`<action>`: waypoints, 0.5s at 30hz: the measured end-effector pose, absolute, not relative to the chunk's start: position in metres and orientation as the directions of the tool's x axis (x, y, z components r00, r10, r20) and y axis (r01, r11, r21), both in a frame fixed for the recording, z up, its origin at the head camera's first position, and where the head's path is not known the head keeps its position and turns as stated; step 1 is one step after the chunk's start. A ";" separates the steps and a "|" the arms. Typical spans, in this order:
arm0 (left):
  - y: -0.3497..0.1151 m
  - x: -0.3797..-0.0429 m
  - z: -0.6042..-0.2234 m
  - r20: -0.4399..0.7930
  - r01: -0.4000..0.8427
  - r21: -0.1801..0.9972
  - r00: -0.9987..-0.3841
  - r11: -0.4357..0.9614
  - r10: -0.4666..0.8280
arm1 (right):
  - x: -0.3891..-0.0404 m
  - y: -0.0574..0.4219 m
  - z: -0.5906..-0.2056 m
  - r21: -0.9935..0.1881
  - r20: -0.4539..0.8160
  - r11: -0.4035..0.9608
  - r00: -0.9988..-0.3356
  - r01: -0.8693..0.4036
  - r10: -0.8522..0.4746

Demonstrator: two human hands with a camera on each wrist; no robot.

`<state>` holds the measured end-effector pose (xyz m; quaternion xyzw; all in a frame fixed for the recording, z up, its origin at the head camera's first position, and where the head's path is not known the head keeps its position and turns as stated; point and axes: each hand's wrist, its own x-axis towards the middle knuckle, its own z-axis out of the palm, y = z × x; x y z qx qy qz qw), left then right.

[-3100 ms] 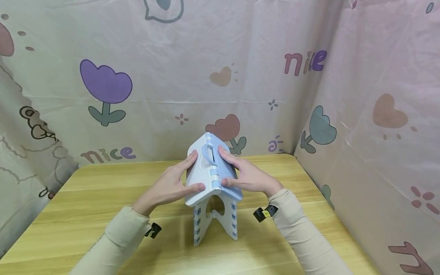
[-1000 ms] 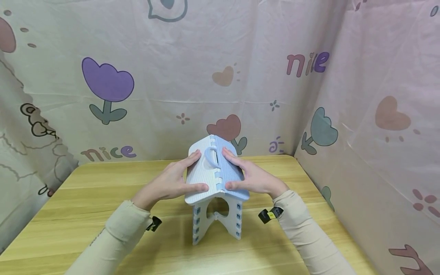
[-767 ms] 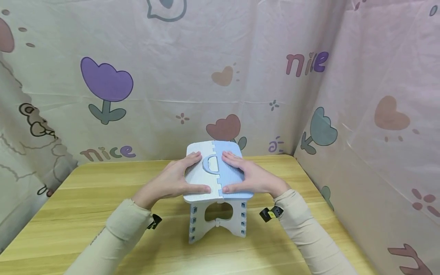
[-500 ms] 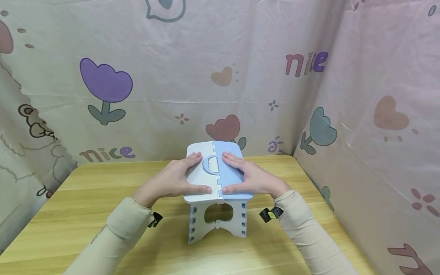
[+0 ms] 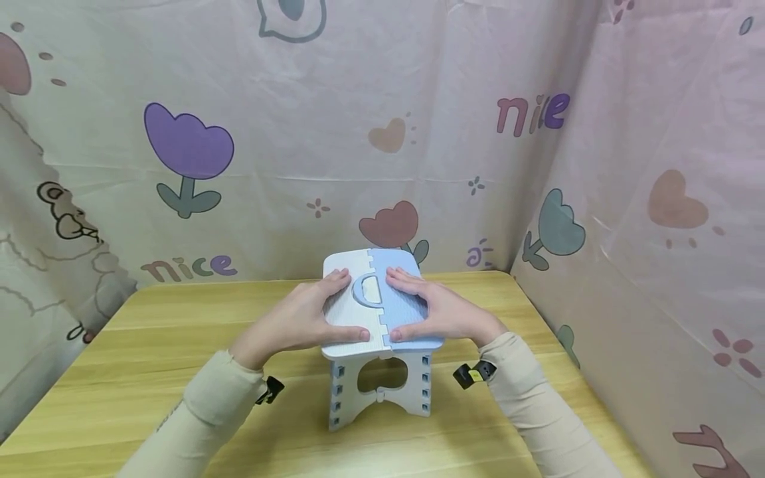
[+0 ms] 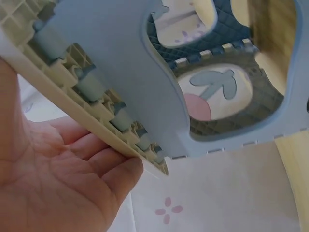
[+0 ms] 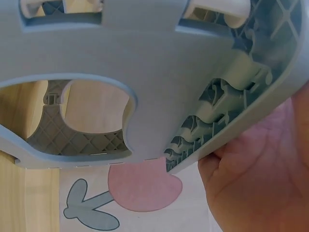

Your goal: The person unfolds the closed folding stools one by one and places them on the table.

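A folding step stool (image 5: 352, 312), one half of its seat white and the other light blue, stands on the table with its seat spread nearly flat. My left hand (image 5: 305, 318) lies over the white half, thumb and fingers pressing on top near the edge. On the blue half, my right hand (image 5: 445, 312) presses the same way. Between them is the blue carrying handle (image 5: 361, 290). The left wrist view catches the seat's underside hinges (image 6: 89, 79) and the left palm beside the edge. In the right wrist view, the right palm (image 7: 260, 169) is beside the blue edge.
The wooden table (image 5: 197, 318) reaches back to a patterned cloth (image 5: 287, 133) hung behind it and along the sides. Small black cameras sit at both wrists, over the beige sleeves.
The seat, peaked like a roof at first, has been pushed down flat and its legs have spread wider. Both hands have stayed on top; over the last half second little has moved.
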<state>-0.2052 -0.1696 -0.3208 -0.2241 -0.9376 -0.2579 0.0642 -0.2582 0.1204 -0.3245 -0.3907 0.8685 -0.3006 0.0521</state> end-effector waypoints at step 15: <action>-0.217 -0.177 -0.342 0.324 0.308 0.505 -0.933 0.806 0.154 | -0.243 0.178 -0.346 -0.417 0.330 0.715 -0.827 -0.561 -0.456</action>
